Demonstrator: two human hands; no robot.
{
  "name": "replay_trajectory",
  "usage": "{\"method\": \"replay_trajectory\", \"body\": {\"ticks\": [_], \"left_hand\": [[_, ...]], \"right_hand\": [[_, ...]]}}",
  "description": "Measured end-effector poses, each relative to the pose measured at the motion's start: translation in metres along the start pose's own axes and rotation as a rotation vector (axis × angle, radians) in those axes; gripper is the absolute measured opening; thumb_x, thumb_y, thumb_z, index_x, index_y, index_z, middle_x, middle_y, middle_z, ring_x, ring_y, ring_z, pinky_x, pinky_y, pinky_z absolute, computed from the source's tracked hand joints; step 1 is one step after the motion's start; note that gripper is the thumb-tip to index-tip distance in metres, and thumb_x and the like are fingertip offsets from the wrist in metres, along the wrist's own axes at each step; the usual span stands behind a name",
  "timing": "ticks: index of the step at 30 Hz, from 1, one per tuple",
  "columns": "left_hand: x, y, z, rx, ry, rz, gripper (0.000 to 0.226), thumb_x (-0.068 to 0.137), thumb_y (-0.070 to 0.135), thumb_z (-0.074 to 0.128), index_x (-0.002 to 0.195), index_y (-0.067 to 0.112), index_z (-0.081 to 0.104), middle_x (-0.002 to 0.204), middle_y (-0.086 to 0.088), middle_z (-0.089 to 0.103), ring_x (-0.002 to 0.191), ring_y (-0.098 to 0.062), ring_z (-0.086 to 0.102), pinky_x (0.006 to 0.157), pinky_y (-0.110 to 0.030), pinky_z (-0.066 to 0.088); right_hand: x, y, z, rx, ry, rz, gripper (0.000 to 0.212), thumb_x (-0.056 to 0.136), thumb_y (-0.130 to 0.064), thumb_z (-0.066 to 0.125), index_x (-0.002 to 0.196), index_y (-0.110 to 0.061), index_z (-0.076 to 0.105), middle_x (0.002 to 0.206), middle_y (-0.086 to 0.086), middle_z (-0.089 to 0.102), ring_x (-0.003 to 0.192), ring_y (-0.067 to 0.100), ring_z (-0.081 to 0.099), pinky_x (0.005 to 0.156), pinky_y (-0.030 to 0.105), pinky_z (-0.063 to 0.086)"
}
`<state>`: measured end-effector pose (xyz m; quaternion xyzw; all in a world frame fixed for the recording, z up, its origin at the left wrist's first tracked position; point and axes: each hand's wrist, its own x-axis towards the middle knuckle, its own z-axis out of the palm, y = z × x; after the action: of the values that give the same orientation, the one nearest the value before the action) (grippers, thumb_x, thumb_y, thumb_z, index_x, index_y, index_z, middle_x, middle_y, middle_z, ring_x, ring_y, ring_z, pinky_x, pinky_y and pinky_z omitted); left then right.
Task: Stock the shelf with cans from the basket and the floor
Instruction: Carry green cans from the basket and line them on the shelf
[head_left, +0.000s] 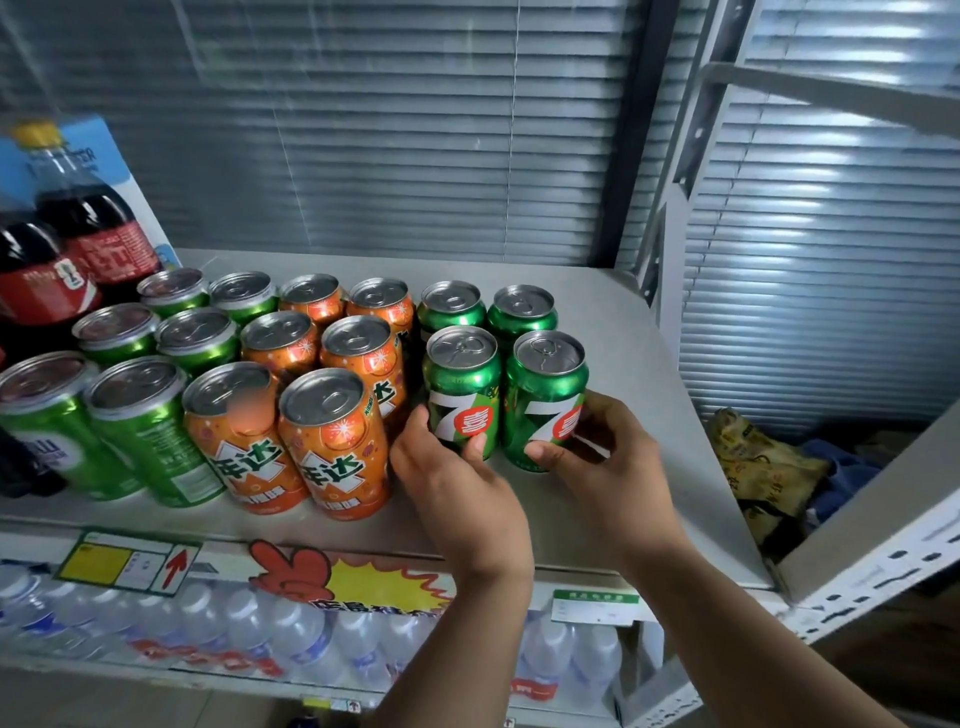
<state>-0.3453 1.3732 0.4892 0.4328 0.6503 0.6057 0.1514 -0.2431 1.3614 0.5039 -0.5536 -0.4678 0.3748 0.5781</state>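
Two green 7-Up cans stand upright side by side on the grey shelf (644, 395). My left hand (452, 467) grips the left 7-Up can (461, 379) low down, thumb on its front. My right hand (597, 452) grips the right 7-Up can (545, 389) the same way. Two more green cans (488, 306) stand right behind them. To the left are rows of orange cans (332, 441) and green Sprite-style cans (140, 426). No basket or floor cans are in view.
Cola bottles (78, 244) stand at the shelf's far left. Water bottles (311, 639) fill the shelf below, behind price tags and a red and yellow sticker. The shelf's right part is bare. A cardboard box (883, 493) with bags sits to the right, behind a white metal upright.
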Motion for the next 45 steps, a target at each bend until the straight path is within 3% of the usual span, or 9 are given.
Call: {"method": "replay_trajectory", "body": {"ticks": [7, 15, 25, 39, 45], "left_hand": [[0.002, 0.005, 0.013, -0.024, 0.084, -0.063, 0.047, 0.084, -0.009, 0.062, 0.128, -0.009, 0.048, 0.127, -0.027, 0.051, 0.118, -0.042, 0.051, 0.094, -0.028, 0.033], [0.004, 0.002, 0.022, -0.042, 0.129, -0.088, 0.048, 0.085, -0.008, 0.061, 0.132, -0.004, 0.047, 0.130, -0.023, 0.048, 0.121, -0.038, 0.050, 0.099, -0.036, 0.039], [0.005, 0.000, 0.023, -0.039, 0.133, -0.081, 0.047, 0.087, -0.008, 0.058, 0.132, -0.003, 0.047, 0.131, -0.022, 0.047, 0.122, -0.037, 0.049, 0.100, -0.033, 0.038], [0.006, 0.000, 0.021, -0.048, 0.121, -0.090, 0.045, 0.089, -0.006, 0.057, 0.133, -0.004, 0.047, 0.133, -0.023, 0.048, 0.124, -0.039, 0.049, 0.102, -0.039, 0.040], [0.007, 0.000, 0.019, -0.053, 0.110, -0.094, 0.045, 0.090, -0.004, 0.056, 0.134, -0.004, 0.046, 0.134, -0.023, 0.047, 0.125, -0.037, 0.048, 0.101, -0.029, 0.035]], "right_hand": [[0.007, -0.001, 0.003, -0.036, -0.005, 0.007, 0.046, 0.067, 0.000, 0.085, 0.099, -0.022, 0.061, 0.091, -0.008, 0.072, 0.081, -0.005, 0.068, 0.067, 0.011, 0.052], [0.013, 0.001, 0.005, -0.072, -0.008, -0.008, 0.047, 0.065, -0.002, 0.087, 0.094, -0.027, 0.059, 0.083, -0.012, 0.071, 0.077, -0.005, 0.068, 0.068, 0.011, 0.053], [0.013, 0.008, 0.012, -0.167, 0.059, -0.019, 0.058, 0.063, -0.019, 0.091, 0.109, -0.023, 0.057, 0.105, 0.000, 0.068, 0.092, 0.009, 0.068, 0.082, 0.029, 0.056], [0.008, 0.005, 0.019, -0.325, 0.148, -0.045, 0.067, 0.058, -0.034, 0.093, 0.104, -0.028, 0.046, 0.105, 0.001, 0.060, 0.094, 0.017, 0.060, 0.073, 0.023, 0.047], [0.009, 0.005, 0.020, -0.330, 0.153, -0.031, 0.067, 0.057, -0.036, 0.093, 0.103, -0.026, 0.045, 0.105, 0.002, 0.059, 0.092, 0.016, 0.059, 0.067, 0.017, 0.043]]}}
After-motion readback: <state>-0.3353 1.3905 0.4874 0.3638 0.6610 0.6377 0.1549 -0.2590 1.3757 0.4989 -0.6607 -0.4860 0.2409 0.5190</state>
